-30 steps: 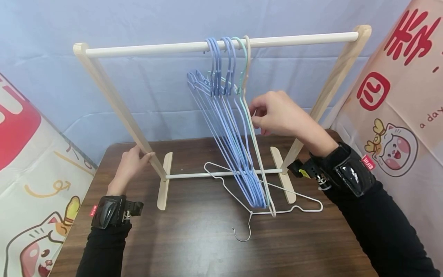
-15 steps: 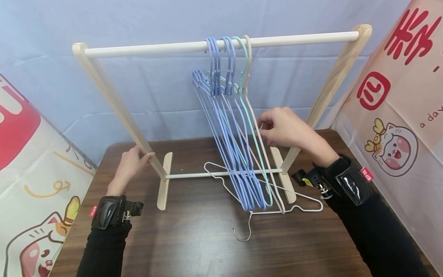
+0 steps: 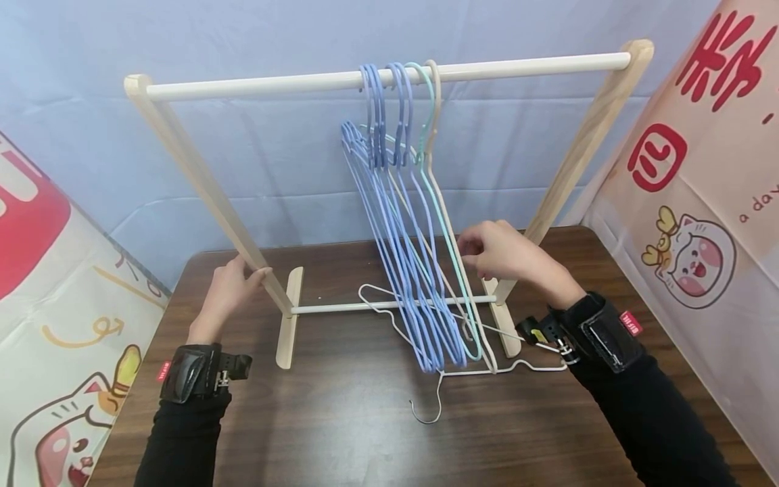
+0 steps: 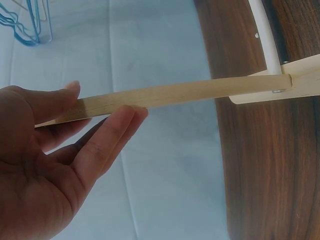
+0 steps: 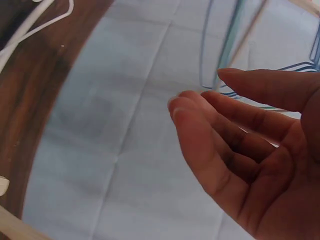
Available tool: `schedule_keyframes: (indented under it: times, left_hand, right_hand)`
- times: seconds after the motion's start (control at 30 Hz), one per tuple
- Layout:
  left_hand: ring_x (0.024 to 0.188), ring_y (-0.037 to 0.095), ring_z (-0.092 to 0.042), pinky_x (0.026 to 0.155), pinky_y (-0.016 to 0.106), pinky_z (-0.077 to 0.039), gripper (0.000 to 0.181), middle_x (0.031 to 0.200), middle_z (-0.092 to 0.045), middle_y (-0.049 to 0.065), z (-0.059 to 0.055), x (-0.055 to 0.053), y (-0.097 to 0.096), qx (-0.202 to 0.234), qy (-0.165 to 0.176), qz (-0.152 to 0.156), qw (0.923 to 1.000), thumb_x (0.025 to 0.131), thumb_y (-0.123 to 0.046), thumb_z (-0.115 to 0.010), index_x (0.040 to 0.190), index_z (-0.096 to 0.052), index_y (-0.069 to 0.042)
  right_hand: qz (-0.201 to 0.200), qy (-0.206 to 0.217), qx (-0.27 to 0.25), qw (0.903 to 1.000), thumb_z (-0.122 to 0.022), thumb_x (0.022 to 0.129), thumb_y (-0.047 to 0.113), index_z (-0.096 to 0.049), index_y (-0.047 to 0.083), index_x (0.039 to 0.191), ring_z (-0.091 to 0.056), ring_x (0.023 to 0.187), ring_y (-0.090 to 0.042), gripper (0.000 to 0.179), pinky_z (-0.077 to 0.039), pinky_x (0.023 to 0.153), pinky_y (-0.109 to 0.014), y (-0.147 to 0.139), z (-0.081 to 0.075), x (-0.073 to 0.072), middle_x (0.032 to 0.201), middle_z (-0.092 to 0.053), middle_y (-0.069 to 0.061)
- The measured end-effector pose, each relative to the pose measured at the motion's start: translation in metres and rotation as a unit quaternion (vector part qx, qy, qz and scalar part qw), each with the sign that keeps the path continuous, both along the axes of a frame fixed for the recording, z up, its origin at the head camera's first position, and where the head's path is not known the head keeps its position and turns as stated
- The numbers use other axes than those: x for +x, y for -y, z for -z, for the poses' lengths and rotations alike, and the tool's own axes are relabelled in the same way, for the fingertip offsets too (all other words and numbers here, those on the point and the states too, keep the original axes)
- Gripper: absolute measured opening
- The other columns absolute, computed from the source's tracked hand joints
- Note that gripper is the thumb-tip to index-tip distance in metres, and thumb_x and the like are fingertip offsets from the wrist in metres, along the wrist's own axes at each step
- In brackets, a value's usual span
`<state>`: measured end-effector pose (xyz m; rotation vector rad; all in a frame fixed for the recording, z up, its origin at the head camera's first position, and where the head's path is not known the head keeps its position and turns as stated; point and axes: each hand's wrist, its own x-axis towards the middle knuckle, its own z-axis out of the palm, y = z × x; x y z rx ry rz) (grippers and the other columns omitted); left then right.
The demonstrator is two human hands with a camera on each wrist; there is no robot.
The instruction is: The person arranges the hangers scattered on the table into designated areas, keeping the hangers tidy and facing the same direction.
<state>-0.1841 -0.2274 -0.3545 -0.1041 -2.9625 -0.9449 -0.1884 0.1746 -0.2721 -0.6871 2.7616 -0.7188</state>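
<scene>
My left hand (image 3: 228,291) pinches the left wooden upright (image 3: 207,196) of a small clothes rack, thumb on one side and fingers on the other. The left wrist view shows the same upright (image 4: 175,95) between thumb and fingertips. From the rack's white top bar (image 3: 255,86) hang several blue hangers (image 3: 382,128), a mint hanger (image 3: 433,101) and a beige hanger (image 3: 437,101) at the right end. My right hand (image 3: 502,250) is just right of the beige hanger's lower part. In the right wrist view its fingers (image 5: 195,140) are loosely bent, apart from the thumb, holding nothing.
A white hanger (image 3: 475,373) lies on the dark wooden table (image 3: 328,433), partly under the hanging ones, its metal hook toward the front. The rack's lower bar (image 3: 335,308) and right upright (image 3: 578,149) stand beyond it. A pale blue cloth (image 3: 274,34) backs the table.
My right hand has moved down along the hangers and slightly right. The hangers' lower ends swung to the right, the beige and mint ones spreading a little. The left hand stayed put.
</scene>
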Motion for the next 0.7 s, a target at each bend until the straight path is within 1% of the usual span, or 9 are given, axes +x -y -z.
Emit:
schedule_keyframes:
  times: [0.13, 0.3, 0.37, 0.47, 0.57, 0.63, 0.7]
  left_hand:
    - [0.084, 0.039, -0.062, 0.065, 0.044, -0.047, 0.035, 0.097, -0.061, 0.03, 0.0, 0.0, 0.0, -0.001, -0.005, 0.003, 1.0, 0.096, -0.021, -0.049, 0.112, -0.049, 0.01]
    - [0.083, 0.039, -0.062, 0.065, 0.044, -0.047, 0.035, 0.097, -0.061, 0.03, 0.0, 0.0, 0.0, -0.001, -0.007, 0.004, 1.0, 0.096, -0.021, -0.049, 0.112, -0.049, 0.01]
    - [0.083, 0.039, -0.062, 0.065, 0.044, -0.047, 0.035, 0.097, -0.061, 0.03, 0.0, 0.0, 0.001, -0.001, -0.005, 0.003, 1.0, 0.096, -0.021, -0.049, 0.112, -0.049, 0.01]
    - [0.082, 0.039, -0.062, 0.064, 0.044, -0.047, 0.035, 0.096, -0.061, 0.03, 0.0, 0.0, 0.001, -0.003, -0.006, 0.003, 1.0, 0.096, -0.021, -0.049, 0.111, -0.049, 0.01]
    - [0.082, 0.039, -0.062, 0.064, 0.044, -0.047, 0.035, 0.095, -0.062, 0.029, 0.0, 0.0, 0.001, -0.004, -0.006, 0.005, 1.0, 0.096, -0.021, -0.049, 0.111, -0.049, 0.01]
    - [0.082, 0.039, -0.062, 0.065, 0.045, -0.047, 0.035, 0.095, -0.061, 0.029, 0.0, -0.001, 0.001, -0.002, -0.005, 0.006, 1.0, 0.096, -0.022, -0.048, 0.112, -0.049, 0.01]
    - [0.083, 0.039, -0.062, 0.066, 0.045, -0.047, 0.036, 0.097, -0.061, 0.03, 0.0, -0.001, 0.001, 0.0, -0.002, 0.008, 1.0, 0.096, -0.022, -0.048, 0.114, -0.048, 0.01]
  right_hand:
    - [0.001, 0.016, 0.003, 0.9999, -0.049, 0.084, -0.002, -0.055, 0.007, 0.072, -0.054, 0.049, -0.014, 0.016, -0.04, 0.053, -0.029, -0.003, 0.013, 0.0, 0.054, -0.053, -0.002]
    - [0.002, 0.04, -0.005, 0.9992, -0.049, 0.083, -0.004, -0.057, 0.005, 0.078, -0.053, 0.049, -0.014, 0.013, -0.042, 0.053, -0.029, -0.007, 0.027, 0.0, 0.054, -0.051, -0.002]
    - [0.001, 0.045, -0.006, 0.999, -0.051, 0.083, -0.002, -0.056, 0.006, 0.077, -0.053, 0.049, -0.013, 0.011, -0.042, 0.052, -0.029, -0.007, 0.033, 0.0, 0.054, -0.049, -0.001]
    - [0.0, 0.05, 0.003, 0.9987, -0.053, 0.083, 0.0, -0.048, 0.009, 0.068, -0.047, 0.047, -0.012, 0.018, -0.039, 0.05, -0.027, -0.008, 0.044, 0.0, 0.052, -0.044, 0.001]
    - [-0.012, 0.051, 0.021, 0.9984, -0.053, 0.082, -0.001, -0.045, 0.009, 0.066, -0.037, 0.046, -0.01, 0.021, -0.034, 0.05, -0.026, -0.008, 0.054, 0.001, 0.052, -0.035, 0.003]
    - [-0.02, 0.056, 0.029, 0.9978, -0.056, 0.083, 0.0, -0.049, 0.008, 0.067, -0.034, 0.046, -0.01, 0.018, -0.032, 0.051, -0.026, -0.009, 0.062, 0.002, 0.052, -0.035, 0.003]
    - [-0.033, 0.056, 0.039, 0.9972, -0.059, 0.083, 0.004, -0.054, 0.007, 0.072, -0.035, 0.048, -0.01, 0.013, -0.033, 0.053, -0.026, -0.01, 0.07, 0.002, 0.054, -0.04, 0.003]
